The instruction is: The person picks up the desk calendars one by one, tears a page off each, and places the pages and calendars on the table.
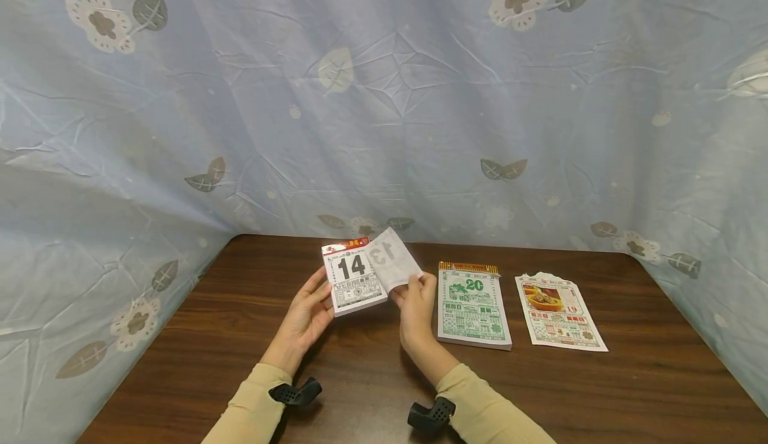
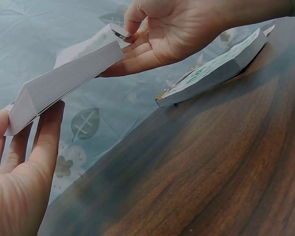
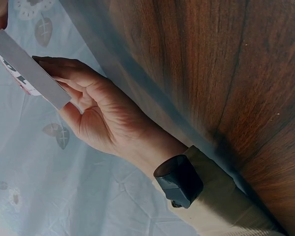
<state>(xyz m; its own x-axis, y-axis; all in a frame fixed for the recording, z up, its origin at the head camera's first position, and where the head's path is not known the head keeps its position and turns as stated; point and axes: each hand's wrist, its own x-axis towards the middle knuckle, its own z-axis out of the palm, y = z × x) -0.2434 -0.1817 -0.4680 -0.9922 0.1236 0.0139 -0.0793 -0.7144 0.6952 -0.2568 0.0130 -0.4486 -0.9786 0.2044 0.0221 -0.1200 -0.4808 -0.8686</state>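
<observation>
A thick tear-off calendar (image 1: pixel 354 284) with a red header shows a large black 14, tilted up off the table. My left hand (image 1: pixel 305 314) grips it at the left side, thumb at the front edge and fingers beneath, as the left wrist view also shows. With thumb and fingers my right hand (image 1: pixel 418 307) pinches the lower corner of its thin top sheet (image 1: pixel 393 261). That sheet is swung over to the right, its printed 13 showing through reversed. In the left wrist view the right hand (image 2: pixel 169 37) is at the pad's far corner.
Right of my hands, a second calendar pad (image 1: pixel 473 311) with a green 20 lies on the dark wooden table (image 1: pixel 360 391). Beyond it lies a loose torn sheet (image 1: pixel 561 314) with a 19 and a food picture. A patterned blue cloth (image 1: pixel 384 131) hangs behind the table.
</observation>
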